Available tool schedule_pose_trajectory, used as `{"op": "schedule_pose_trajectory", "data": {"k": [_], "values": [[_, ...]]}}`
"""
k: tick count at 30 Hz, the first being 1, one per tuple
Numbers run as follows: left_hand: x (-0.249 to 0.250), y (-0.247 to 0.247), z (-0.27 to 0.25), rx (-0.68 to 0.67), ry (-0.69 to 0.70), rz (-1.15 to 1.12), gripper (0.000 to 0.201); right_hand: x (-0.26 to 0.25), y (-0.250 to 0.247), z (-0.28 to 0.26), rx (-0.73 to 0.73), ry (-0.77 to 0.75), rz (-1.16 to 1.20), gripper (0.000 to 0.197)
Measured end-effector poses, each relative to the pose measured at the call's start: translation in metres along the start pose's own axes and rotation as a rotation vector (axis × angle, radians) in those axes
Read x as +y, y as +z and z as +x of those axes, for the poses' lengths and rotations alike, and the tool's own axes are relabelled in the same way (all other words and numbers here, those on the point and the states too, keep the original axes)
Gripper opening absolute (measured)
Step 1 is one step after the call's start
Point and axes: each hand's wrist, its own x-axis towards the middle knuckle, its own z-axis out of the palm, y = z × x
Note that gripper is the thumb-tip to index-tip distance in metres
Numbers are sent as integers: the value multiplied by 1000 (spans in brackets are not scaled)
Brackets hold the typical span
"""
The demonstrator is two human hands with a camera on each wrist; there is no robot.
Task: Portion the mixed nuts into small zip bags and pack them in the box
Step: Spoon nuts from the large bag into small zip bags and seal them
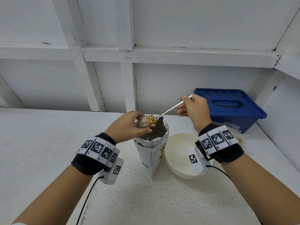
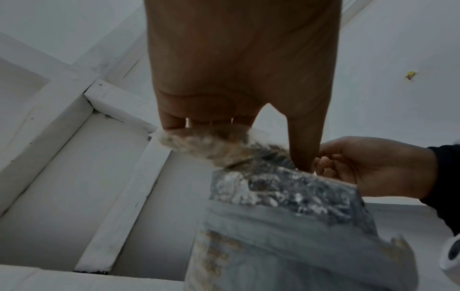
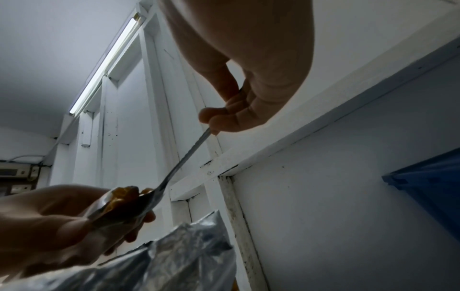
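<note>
I'm holding both forearms out ahead, each wrist wrapped in a black band with tag markers. My left hand (image 1: 128, 124) is pinching with fingers curled, while my right hand (image 1: 194, 109) is raised slightly higher, fingers gripping closed.

White-painted wall (image 1: 178, 21) behind, framed with upright posts (image 1: 125, 21) and a horizontal rail (image 1: 178, 54), paint chipped and cracked at the joints. Rough white counter (image 1: 40, 143) running up against the wall's foot, speckled in texture. Side wall (image 1: 289, 98) closing in at the counter's right edge. From the right wrist view, a lit fluorescent tube (image 3: 104, 65) mounted high along the framing, under a plain pale ceiling (image 3: 37, 39). At far left there, some boxed fittings (image 3: 17, 175) with cables, too blurred to identify
</note>
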Motion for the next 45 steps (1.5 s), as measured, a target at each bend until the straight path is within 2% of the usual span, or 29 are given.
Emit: {"op": "schedule_pose_trajectory", "data": {"k": [5, 12, 16, 20, 22, 25, 29, 34, 38, 45], "values": [[4, 5, -3, 77, -21, -134, 58, -12, 16, -6, -54, -129, -70, 16], [-2, 11, -9, 196, -74, -366, 40, -35, 24, -18, -102, -570, -223, 17], [-9, 11, -12, 207, -87, -387, 40, -39, 14, -17, -50, -693, -201, 14], [-16, 9, -15, 206, -106, -397, 35, -34, -2, -14, 29, -661, -180, 11], [-16, 8, -16, 180, -119, -398, 33, -24, -5, -14, 15, -646, -267, 12], [-15, 8, -17, 131, -124, -400, 34, 2, 2, -19, -148, -592, -495, 16], [-18, 9, -15, 125, -118, -397, 34, 37, 19, -23, -357, -557, -641, 20], [-19, 10, -14, 128, -120, -393, 36, 50, 33, -22, -481, -523, -861, 24], [-22, 11, -11, 127, -121, -382, 37, 51, 34, -23, -542, -489, -850, 23], [-25, 14, -8, 112, -105, -367, 36, 45, 32, -22, -497, -342, -681, 22]]}}
